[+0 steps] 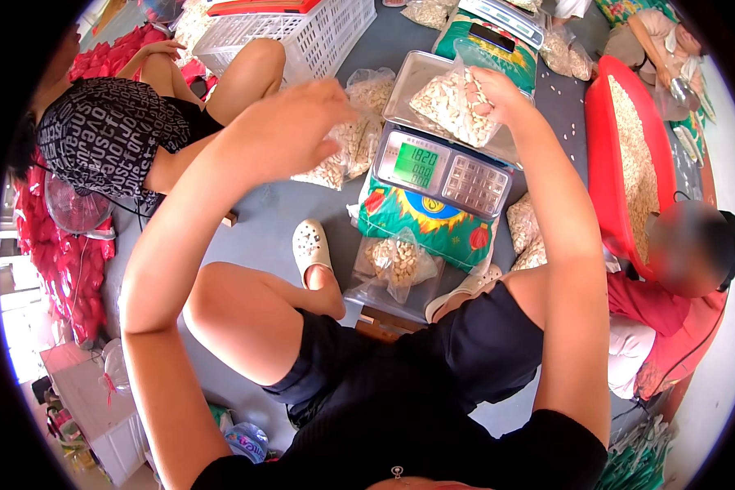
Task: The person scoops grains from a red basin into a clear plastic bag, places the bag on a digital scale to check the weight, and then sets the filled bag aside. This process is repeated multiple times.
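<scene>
My right hand (pixel 496 95) grips the side of a clear plastic bag of pale seeds (pixel 450 101), which look like pumpkin seeds. That bag is over the metal pan (pixel 404 79) of a digital scale; whether it rests on the pan cannot be told. Digits show on the scale's green-lit display (pixel 418 160), beside its keypad (pixel 474 184). Blurred by motion, my left hand (pixel 294 131) is in the air left of the scale, thumb and fingers apart, with nothing visible in it. Beyond it, filled seed bags (pixel 358 144) lie on the floor.
A green printed sack (pixel 429 214) lies under the scale; a small seed bag (pixel 398 260) sits nearer me. At right, a red tub (pixel 597 147) holds seeds beside a seated person (pixel 661 331). Another person (pixel 110 122) sits left, near a white plastic crate (pixel 324 43) and a fan (pixel 76 202).
</scene>
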Tool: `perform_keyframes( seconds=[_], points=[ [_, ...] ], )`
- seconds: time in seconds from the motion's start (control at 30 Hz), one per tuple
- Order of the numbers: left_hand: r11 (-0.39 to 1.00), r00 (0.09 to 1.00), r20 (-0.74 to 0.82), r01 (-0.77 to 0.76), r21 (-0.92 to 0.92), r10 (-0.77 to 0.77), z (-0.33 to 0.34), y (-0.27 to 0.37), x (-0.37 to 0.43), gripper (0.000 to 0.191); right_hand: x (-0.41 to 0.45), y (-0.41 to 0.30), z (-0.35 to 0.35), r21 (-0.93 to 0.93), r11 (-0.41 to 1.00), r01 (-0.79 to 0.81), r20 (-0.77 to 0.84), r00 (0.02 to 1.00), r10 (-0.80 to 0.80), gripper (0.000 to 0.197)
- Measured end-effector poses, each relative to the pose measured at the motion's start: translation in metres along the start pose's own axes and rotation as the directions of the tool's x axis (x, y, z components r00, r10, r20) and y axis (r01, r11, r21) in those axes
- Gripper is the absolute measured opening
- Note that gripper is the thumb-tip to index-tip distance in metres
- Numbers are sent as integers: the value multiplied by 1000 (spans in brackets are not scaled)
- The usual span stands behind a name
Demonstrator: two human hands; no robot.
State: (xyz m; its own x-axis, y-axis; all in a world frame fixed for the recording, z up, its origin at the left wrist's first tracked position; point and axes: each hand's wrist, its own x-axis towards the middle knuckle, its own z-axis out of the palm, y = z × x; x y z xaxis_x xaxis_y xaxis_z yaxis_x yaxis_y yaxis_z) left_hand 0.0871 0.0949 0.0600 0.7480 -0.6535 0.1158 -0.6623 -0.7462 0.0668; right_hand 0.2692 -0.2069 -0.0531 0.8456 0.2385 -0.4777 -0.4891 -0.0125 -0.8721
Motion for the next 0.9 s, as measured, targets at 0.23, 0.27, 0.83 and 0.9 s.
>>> perform_keyframes(
  seconds=[0.23,0.27,0.83,0.9],
  points=[
    [960,930,346,201,-193,-125,-4,62,-82,42,-53,16,-35,107,991,-85,125,990,71,16],
    [953,938,322,209,-221,-131,2,64,-88,42,-61,18,-39,88,989,-118,162,982,102,15],
    [973,831,536,217,-74,-144,74,52,-70,36,-132,278,100,-842,-115,527,466,818,336,20],
    [980,840,528,186,-65,-124,72,54,-62,35,-132,294,113,-875,-73,479,450,859,246,18]
  ],
)
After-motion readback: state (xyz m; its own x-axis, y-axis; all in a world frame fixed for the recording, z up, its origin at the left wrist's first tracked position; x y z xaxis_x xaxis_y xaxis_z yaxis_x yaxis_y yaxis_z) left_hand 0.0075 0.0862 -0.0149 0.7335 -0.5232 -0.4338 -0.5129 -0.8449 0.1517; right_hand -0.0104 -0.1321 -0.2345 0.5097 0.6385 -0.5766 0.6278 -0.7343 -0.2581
